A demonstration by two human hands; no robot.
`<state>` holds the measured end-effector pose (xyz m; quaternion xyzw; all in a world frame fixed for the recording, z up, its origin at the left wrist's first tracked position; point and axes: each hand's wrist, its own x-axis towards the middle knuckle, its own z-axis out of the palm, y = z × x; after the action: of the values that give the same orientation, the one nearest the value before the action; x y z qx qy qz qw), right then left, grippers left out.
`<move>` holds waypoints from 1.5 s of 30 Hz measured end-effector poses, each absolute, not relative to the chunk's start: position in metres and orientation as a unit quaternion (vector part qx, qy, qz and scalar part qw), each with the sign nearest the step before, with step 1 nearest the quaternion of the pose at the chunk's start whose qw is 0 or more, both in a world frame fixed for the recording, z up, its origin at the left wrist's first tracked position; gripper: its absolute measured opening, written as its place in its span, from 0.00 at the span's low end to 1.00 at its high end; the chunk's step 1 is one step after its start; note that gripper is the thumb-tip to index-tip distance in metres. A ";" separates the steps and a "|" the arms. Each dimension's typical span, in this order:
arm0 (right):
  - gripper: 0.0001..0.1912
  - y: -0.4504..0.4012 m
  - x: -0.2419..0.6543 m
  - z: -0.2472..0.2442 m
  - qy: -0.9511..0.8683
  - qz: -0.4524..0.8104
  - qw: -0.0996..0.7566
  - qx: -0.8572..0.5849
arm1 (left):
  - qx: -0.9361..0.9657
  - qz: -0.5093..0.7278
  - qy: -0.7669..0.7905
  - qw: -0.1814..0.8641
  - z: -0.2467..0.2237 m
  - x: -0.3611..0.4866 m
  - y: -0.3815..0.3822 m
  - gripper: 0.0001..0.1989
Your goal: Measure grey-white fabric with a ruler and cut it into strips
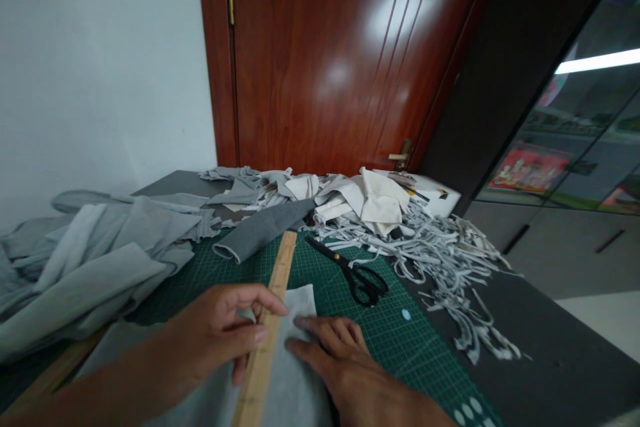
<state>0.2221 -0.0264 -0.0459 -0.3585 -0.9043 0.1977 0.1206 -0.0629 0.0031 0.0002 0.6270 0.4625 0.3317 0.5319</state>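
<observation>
My left hand (227,323) grips a wooden ruler (283,267), its thumb and fingers across the strip. The ruler runs lengthwise over a light grey piece of fabric (295,380), which lies on a green cutting mat (420,350). To the right of the ruler, my right hand (345,360) rests on the fabric with its fingers stretched out and holds nothing. Black-handled scissors (364,283) lie on the mat beyond my right hand. The fabric's near end runs out of view.
Grey fabric pieces (115,240) are heaped at the left. A dark grey folded piece (265,230) lies behind the ruler. Cream cloth (383,197), a white box (437,190) and a tangle of thin fabric strips (450,253) fill the back right. A wooden door (320,80) stands behind.
</observation>
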 end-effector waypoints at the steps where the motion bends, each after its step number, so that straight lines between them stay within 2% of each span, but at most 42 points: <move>1: 0.48 -0.026 0.221 -0.044 -0.904 0.199 0.129 -0.357 | 0.639 0.324 0.423 0.556 -0.009 -0.051 0.003 0.20; 4: 0.49 -0.024 0.218 -0.043 -0.903 0.198 0.140 -0.355 | 0.638 0.332 0.390 0.575 -0.030 -0.027 0.007 0.20; 8: 0.56 -0.017 0.213 -0.038 -0.900 0.200 0.136 -0.363 | 0.611 0.367 0.402 0.575 -0.037 -0.017 0.016 0.27; 13: 0.57 -0.017 0.210 -0.024 -0.889 0.218 0.131 -0.381 | 0.626 0.368 0.400 0.560 -0.034 -0.015 0.020 0.35; 18: 0.61 -0.026 0.216 -0.017 -0.901 0.210 0.137 -0.354 | 0.642 0.375 0.409 0.529 -0.035 -0.012 0.017 0.35; 22: 0.67 -0.028 0.221 -0.001 -0.908 0.218 0.091 -0.346 | 0.636 0.388 0.419 0.519 -0.032 -0.010 0.013 0.35; 24: 0.65 -0.027 0.223 0.012 -0.913 0.241 0.070 -0.321 | 0.639 0.383 0.423 0.516 -0.031 -0.009 0.012 0.35; 28: 0.49 -0.025 0.227 0.026 -0.920 0.260 0.071 -0.283 | 0.642 0.373 0.436 0.509 -0.030 -0.007 0.010 0.33; 30: 0.47 -0.023 0.228 0.022 -0.921 0.250 0.077 -0.290 | 0.653 0.362 0.439 0.500 -0.030 -0.006 0.007 0.29; 33: 0.53 -0.021 0.227 0.011 -0.910 0.227 0.091 -0.335 | 0.698 0.345 0.439 0.448 -0.029 -0.006 0.001 0.21; 36: 0.64 -0.018 0.228 0.006 -0.888 0.217 0.082 -0.396 | 0.755 0.339 0.457 0.325 -0.029 -0.006 -0.004 0.12; 38: 0.69 -0.015 0.230 0.007 -0.881 0.219 0.063 -0.414 | 0.776 0.329 0.473 0.255 -0.029 -0.007 -0.008 0.10; 42: 0.77 -0.009 0.232 0.012 -0.877 0.218 0.036 -0.426 | 0.813 0.310 0.449 0.202 -0.024 -0.012 -0.020 0.15; 45: 0.79 -0.004 0.232 0.012 -0.886 0.221 0.020 -0.406 | 0.848 0.258 0.426 0.183 -0.019 -0.017 -0.027 0.23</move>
<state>0.2319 -0.0037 0.0124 -0.4061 -0.8864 0.2214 0.0200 -0.0168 -0.0273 -0.0186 0.8478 0.4259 0.2576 0.1830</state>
